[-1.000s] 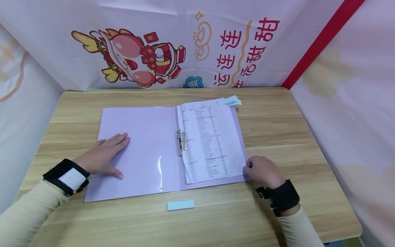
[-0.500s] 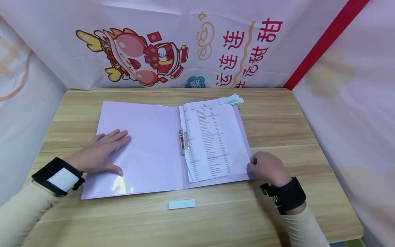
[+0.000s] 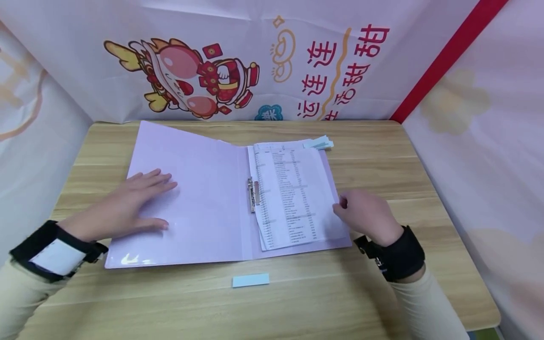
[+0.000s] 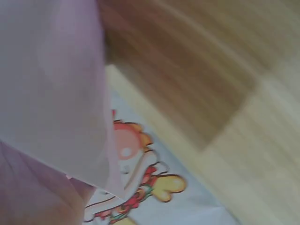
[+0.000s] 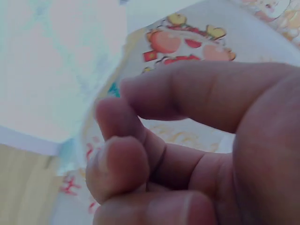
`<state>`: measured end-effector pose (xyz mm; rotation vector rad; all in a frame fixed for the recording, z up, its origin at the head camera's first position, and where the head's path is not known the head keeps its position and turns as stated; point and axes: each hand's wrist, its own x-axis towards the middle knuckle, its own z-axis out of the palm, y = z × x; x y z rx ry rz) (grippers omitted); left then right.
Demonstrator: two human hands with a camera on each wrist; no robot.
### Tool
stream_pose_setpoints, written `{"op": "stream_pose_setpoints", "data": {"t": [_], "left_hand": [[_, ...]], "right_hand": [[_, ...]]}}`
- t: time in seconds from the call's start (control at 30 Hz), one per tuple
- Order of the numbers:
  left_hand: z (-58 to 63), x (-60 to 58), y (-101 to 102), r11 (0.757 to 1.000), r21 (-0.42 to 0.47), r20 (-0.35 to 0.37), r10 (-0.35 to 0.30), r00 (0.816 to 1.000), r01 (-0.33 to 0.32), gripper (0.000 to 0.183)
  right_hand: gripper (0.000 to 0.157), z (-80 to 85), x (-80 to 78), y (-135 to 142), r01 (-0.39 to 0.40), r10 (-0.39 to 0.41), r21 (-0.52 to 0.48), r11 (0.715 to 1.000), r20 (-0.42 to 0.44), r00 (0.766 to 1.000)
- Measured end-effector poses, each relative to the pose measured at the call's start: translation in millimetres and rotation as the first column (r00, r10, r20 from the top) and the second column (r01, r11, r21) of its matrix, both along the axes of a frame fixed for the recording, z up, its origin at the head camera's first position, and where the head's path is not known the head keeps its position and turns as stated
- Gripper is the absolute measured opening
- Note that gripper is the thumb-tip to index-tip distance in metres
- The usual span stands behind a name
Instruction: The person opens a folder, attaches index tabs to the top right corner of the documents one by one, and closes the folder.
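Observation:
A lilac file folder (image 3: pixel 199 208) lies open on the table, with printed sheets (image 3: pixel 293 198) on its right side beside a metal clip (image 3: pixel 252 194). My left hand (image 3: pixel 131 203) is spread over the left cover, its fingers and thumb extended across the inner face. That cover tilts up from the table, its outer part raised, also in the left wrist view (image 4: pixel 51 93). My right hand (image 3: pixel 367 212) hovers near the sheets' right edge, fingers loosely curled; the right wrist view shows its fingertips (image 5: pixel 124 159) close together with nothing visible between them.
A pale blue strip (image 3: pixel 250 280) lies in front of the folder on the wooden table (image 3: pixel 297 307). Blue paper tabs (image 3: pixel 320 142) stick out from the sheets' upper right corner. A printed cloth (image 3: pixel 238 28) hangs behind the table.
The left cover has risen at its outer side, its far corner moving up, and my left hand has shifted slightly left with it. My right hand has moved up from the folder's lower right corner.

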<state>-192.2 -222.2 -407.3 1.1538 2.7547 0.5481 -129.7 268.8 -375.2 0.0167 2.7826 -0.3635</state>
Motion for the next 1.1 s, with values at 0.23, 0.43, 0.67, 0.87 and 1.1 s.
{"op": "stream_pose_setpoints", "data": {"t": [0.23, 0.43, 0.67, 0.87, 1.1], "left_hand": [[39.6, 3.6, 6.5, 0.985, 0.172, -0.082, 0.026, 0.996, -0.011, 0.077], [63.5, 2.1, -0.4, 0.931, 0.364, -0.182, 0.078, 0.98, -0.006, 0.056], [50.5, -9.5, -12.1, 0.724, 0.598, 0.064, 0.383, 0.922, -0.343, 0.049], [15.1, -26.7, -32.8, 0.569, 0.478, 0.308, 0.605, 0.734, -0.669, 0.054], [-30.8, -21.4, -39.8, 0.684, 0.146, 0.408, 0.616, 0.674, -0.714, 0.056]], "right_hand": [[0.025, 21.8, -20.3, -30.5, -0.055, 0.055, 0.007, 0.998, -0.064, 0.996], [0.028, 25.1, -35.1, -55.1, -0.1, 0.099, -0.003, 0.995, -0.109, 0.989], [0.032, 10.1, -50.6, -81.7, -0.129, 0.122, -0.075, 0.989, -0.102, 0.987], [0.033, -12.2, -64.6, -107.0, -0.116, 0.114, -0.141, 0.983, -0.023, 0.993], [0.039, -42.5, -77.0, -133.2, -0.063, 0.074, -0.154, 0.986, 0.063, 0.995]]}}
